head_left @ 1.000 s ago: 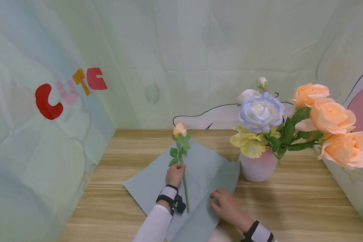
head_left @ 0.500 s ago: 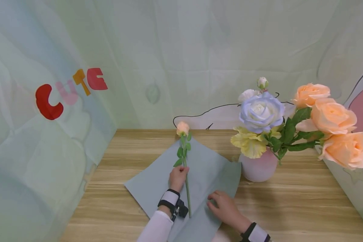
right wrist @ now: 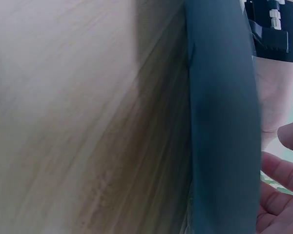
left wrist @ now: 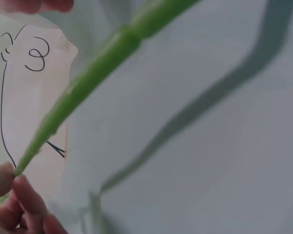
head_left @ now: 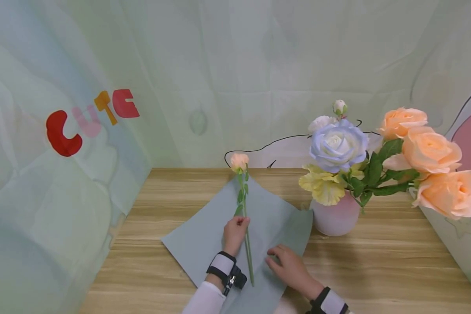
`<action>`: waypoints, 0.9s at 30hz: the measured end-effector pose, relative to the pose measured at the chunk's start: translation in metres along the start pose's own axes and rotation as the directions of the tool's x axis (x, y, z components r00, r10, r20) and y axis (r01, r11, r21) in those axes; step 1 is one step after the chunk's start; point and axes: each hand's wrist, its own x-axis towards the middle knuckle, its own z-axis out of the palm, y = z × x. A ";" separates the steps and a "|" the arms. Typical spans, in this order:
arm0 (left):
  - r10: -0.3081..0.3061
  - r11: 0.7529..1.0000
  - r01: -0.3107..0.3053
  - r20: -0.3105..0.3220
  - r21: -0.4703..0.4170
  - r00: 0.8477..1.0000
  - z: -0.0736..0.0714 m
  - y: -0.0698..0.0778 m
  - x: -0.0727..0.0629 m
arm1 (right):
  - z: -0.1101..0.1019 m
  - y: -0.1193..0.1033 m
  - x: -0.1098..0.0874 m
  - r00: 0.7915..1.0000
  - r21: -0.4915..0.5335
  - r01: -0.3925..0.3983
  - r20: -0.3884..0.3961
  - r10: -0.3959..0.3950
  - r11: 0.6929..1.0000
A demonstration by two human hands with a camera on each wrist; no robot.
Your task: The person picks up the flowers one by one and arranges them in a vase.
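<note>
A single peach artificial rose (head_left: 240, 162) with a long green stem lies lengthwise above a grey-blue sheet of wrapping paper (head_left: 208, 226). My left hand (head_left: 235, 234) pinches the stem below the leaves; the left wrist view shows thumb and fingertips on the green stem (left wrist: 83, 92), whose shadow falls on the paper. My right hand (head_left: 292, 268) is at the paper's right side, which curls upward, its fingers loosely bent and apart from the rose. In the right wrist view, the paper's raised edge (right wrist: 224, 122) partly covers the right hand (right wrist: 283, 195).
A pinkish-white vase (head_left: 335, 216) stands right of the paper. It holds a blue rose (head_left: 339, 145), a yellow flower (head_left: 322, 185) and several peach roses (head_left: 431, 150) leaning right. The wooden table (head_left: 141, 261) meets a printed cloth backdrop (head_left: 235, 65) behind and at both sides.
My left hand has shifted the rose rightward and turned it, so its bloom now stands at the paper's top corner and its leaves show edge-on. The right hand has moved slightly left.
</note>
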 end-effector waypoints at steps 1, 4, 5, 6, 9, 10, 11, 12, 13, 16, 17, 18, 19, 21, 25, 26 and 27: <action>-0.004 1.000 0.004 0.004 -0.009 1.000 0.000 0.001 -0.001 | -0.001 0.000 0.001 1.000 0.009 -0.004 0.005 0.004 1.000; -0.022 0.999 0.023 0.020 -0.037 1.000 0.001 0.003 -0.003 | -0.002 -0.002 0.002 1.000 0.030 -0.009 0.012 0.009 0.999; -0.026 0.999 0.027 0.025 -0.043 0.999 0.001 0.004 -0.004 | -0.002 -0.002 0.003 1.000 0.035 -0.010 0.012 0.009 0.999; -0.031 0.998 0.033 0.029 -0.048 0.999 0.001 0.004 -0.004 | -0.002 -0.002 0.003 1.000 0.038 -0.009 0.012 0.009 0.999; -0.050 0.997 0.052 0.045 -0.062 0.998 0.000 0.007 -0.005 | -0.003 -0.003 0.003 1.000 0.048 -0.011 0.009 0.010 0.999; -0.058 0.996 0.061 0.052 -0.069 0.997 0.000 0.008 -0.006 | -0.003 -0.004 0.003 1.000 0.053 -0.014 0.010 0.013 0.998; -0.059 0.995 0.064 0.058 -0.073 0.997 0.000 0.009 -0.006 | -0.003 -0.004 0.004 1.000 0.056 -0.018 0.010 0.018 0.998; -0.065 0.994 0.070 0.064 -0.079 0.996 0.000 0.010 -0.007 | -0.003 -0.004 0.004 1.000 0.059 -0.022 0.010 0.021 0.998; -0.071 0.994 0.077 0.071 -0.083 0.995 0.000 0.011 -0.008 | -0.004 -0.005 0.004 1.000 0.067 -0.028 0.013 0.027 0.997; -0.067 0.993 0.075 0.079 -0.096 0.995 -0.001 0.015 -0.011 | -0.005 -0.006 0.006 0.999 0.092 -0.037 0.017 0.035 0.995; -0.061 0.993 0.069 0.078 -0.101 0.995 -0.001 0.016 -0.012 | -0.005 -0.006 0.006 0.999 0.098 -0.035 0.015 0.034 0.995; -0.054 0.992 0.062 0.076 -0.106 0.996 -0.002 0.017 -0.013 | -0.005 -0.006 0.006 0.999 0.107 -0.032 0.014 0.031 0.994; -0.038 0.993 0.046 0.072 -0.108 0.997 -0.002 0.018 -0.014 | -0.005 -0.006 0.007 0.999 0.115 -0.031 0.011 0.030 0.993; -0.009 0.993 0.017 0.063 -0.116 0.998 -0.003 0.020 -0.016 | -0.005 -0.007 0.007 1.000 0.122 -0.026 0.004 0.025 0.992; 0.027 0.990 -0.018 0.065 -0.142 0.998 -0.005 0.023 -0.020 | -0.006 -0.008 0.008 0.999 0.129 -0.032 0.010 0.031 0.991; 0.027 0.988 -0.016 0.071 -0.153 0.997 -0.006 0.024 -0.021 | -0.006 -0.008 0.008 0.999 0.134 -0.038 0.019 0.036 0.990; 0.032 0.986 -0.019 0.077 -0.163 0.997 -0.006 0.025 -0.022 | -0.006 -0.009 0.009 0.999 0.139 -0.041 0.025 0.038 0.989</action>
